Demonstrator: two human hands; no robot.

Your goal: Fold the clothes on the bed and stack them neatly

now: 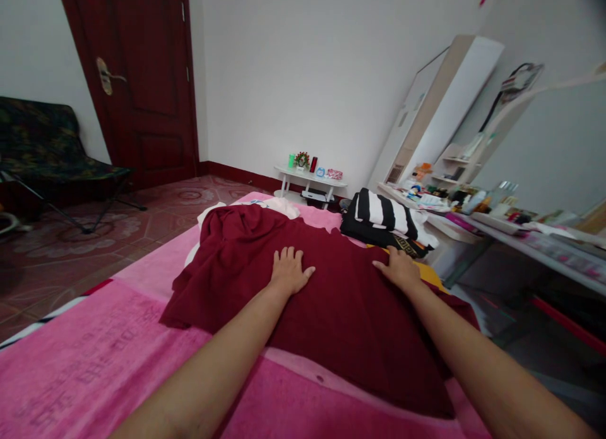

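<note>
A dark red garment (341, 313) lies spread over the pink bed cover (118, 363), smooth in the middle and bunched toward its left end. My left hand (290, 272) rests flat on the garment with its fingers spread. Near the garment's far right edge, my right hand (400, 269) lies on the cloth, fingers extended and thumb apart. Just beyond the right hand sits a pile with a black-and-white striped garment (386, 213) on top. Yellow cloth (428, 274) shows beside that hand. White cloth (279, 205) peeks out behind the red garment.
On the right stands a dressing table (534, 253) crowded with bottles and small items, with a mirror above. A low white table (312, 176) holds a small flower pot by the far wall. To the left are a camouflage folding chair (52, 139) and a brown door (142, 79).
</note>
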